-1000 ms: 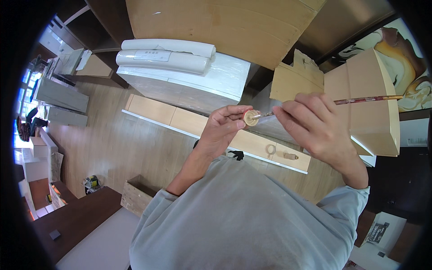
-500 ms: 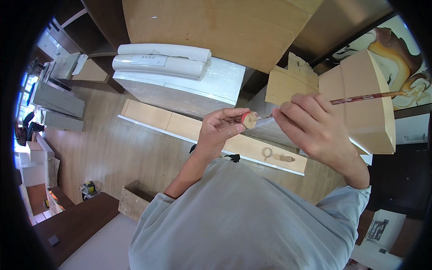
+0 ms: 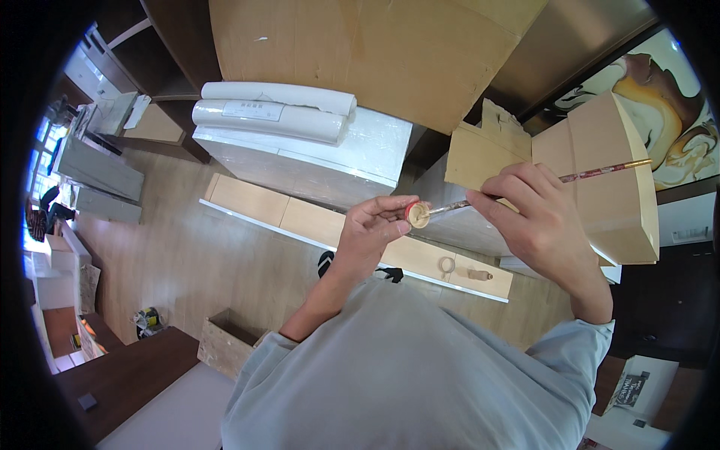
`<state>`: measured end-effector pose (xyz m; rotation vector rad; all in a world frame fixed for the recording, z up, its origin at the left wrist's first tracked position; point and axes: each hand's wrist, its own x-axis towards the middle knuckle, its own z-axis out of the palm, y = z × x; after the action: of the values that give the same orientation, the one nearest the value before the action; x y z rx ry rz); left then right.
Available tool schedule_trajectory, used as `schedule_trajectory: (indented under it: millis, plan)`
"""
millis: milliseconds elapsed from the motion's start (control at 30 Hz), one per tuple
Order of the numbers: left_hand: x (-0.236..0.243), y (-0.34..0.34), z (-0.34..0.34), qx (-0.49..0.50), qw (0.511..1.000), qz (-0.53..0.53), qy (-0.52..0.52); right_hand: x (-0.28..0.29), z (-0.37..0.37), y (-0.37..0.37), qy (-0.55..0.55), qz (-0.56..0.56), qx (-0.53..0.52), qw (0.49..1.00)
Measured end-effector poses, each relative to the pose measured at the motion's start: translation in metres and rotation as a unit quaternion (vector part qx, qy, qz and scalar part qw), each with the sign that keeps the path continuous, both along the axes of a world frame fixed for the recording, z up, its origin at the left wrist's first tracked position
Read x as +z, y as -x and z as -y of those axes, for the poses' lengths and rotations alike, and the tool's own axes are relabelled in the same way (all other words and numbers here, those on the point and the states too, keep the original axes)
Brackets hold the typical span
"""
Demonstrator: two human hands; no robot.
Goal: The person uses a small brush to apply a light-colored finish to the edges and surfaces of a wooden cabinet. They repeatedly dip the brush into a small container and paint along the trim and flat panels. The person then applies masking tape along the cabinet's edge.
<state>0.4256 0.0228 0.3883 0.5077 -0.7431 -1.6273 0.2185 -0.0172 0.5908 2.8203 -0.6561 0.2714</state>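
My left hand (image 3: 365, 234) is pinched around a small red-rimmed cap (image 3: 418, 217) with beige paste or paint inside. Its open face is turned toward my right hand (image 3: 538, 217). Between the thumb and fingers of that hand is a thin paintbrush (image 3: 606, 171) with a paint-stained handle, its back end pointing to the upper right. The brush's front end reaches left to the cap, and the tip is down at the beige content. Both hands are in the air above a long light-wood board.
The long light-wood board (image 3: 315, 223) bears a tape roll (image 3: 447, 265) and a small brownish object (image 3: 480, 275). Beyond stands a plastic-wrapped white box (image 3: 300, 165) with white rolls (image 3: 274, 120) on top. Cardboard (image 3: 352, 52) leans behind. An open wooden box (image 3: 225, 341) is at lower left.
The brush tip has come down into the cap, and the right hand has shifted slightly right and lower. The view has tilted a little, so the surroundings sit lower.
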Motion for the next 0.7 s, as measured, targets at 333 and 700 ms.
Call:
schedule_trajectory:
  millis: [333,700]
  plan:
    - [0.004,0.004,0.001,-0.021,0.996,-0.084,-0.022,-0.003,0.000,0.010,-0.001,0.036,-0.016,0.999]
    - [-0.013,0.005,0.008,0.014,0.993,-0.111,-0.021,-0.037,-0.011,0.067,-0.116,0.240,-0.106,0.958]
